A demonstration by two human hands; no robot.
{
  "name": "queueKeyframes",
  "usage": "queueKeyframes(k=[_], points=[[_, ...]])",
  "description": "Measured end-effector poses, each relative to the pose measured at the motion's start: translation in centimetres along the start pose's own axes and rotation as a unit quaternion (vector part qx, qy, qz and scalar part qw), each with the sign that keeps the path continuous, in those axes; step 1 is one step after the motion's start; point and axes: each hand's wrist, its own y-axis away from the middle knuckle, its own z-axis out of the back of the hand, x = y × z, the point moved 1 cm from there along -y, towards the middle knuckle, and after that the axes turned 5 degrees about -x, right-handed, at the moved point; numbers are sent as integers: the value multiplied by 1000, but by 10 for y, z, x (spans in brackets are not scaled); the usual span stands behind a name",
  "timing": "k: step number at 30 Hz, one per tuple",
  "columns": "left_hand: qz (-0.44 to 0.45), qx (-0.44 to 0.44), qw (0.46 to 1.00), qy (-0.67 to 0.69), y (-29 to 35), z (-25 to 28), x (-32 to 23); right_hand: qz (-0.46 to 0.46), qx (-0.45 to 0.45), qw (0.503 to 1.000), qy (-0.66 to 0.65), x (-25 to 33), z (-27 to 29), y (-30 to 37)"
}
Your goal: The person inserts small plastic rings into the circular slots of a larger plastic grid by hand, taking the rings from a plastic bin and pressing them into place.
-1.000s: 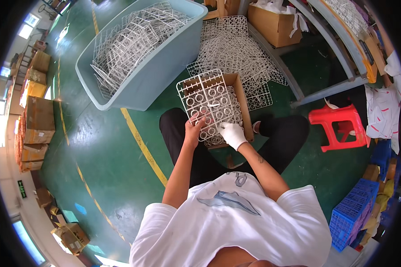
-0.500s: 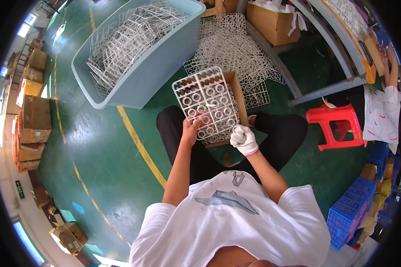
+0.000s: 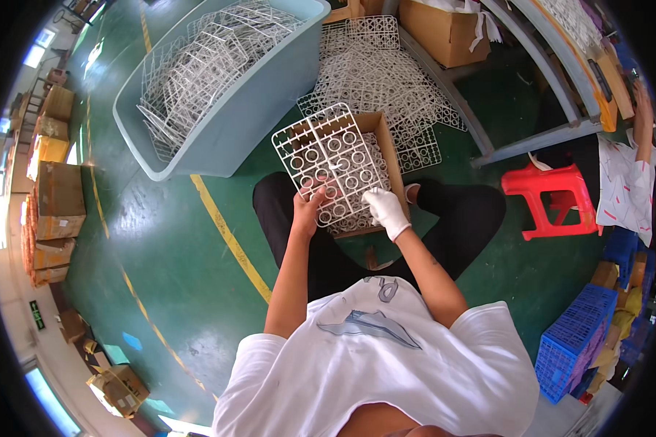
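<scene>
A white plastic moulding frame (image 3: 331, 143) with rows of rings attached is tilted over an open cardboard box (image 3: 391, 153). My bare left hand (image 3: 308, 209) grips the frame at its near left edge. My right hand (image 3: 385, 210), in a white glove, has its fingers closed at the frame's near right corner, by a ring there. Whether a ring is pinched in them is hidden. Loose white rings (image 3: 357, 224) fill the box beneath, between my bent legs. The upper rows of the frame carry no rings.
A blue-grey tub (image 3: 248, 131) full of white frames stands at far left. More frames (image 3: 372, 73) lie piled on the floor beyond the box. A metal table leg (image 3: 539, 142), a red stool (image 3: 550, 200) and a co-worker's arm (image 3: 643, 120) are at right, with a blue crate (image 3: 576, 342) nearer.
My gloved hand has moved from beside the frame onto its near right corner. The frame has shifted slightly left with my left hand still holding it.
</scene>
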Motion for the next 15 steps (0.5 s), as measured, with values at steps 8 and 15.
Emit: queueKeyframes(k=[8, 15], points=[[33, 49, 997, 43, 0, 3, -6, -159, 322, 845, -397, 12, 36, 23], [16, 12, 1000, 19, -2, 10, -3, -44, 157, 927, -337, 56, 5, 54]])
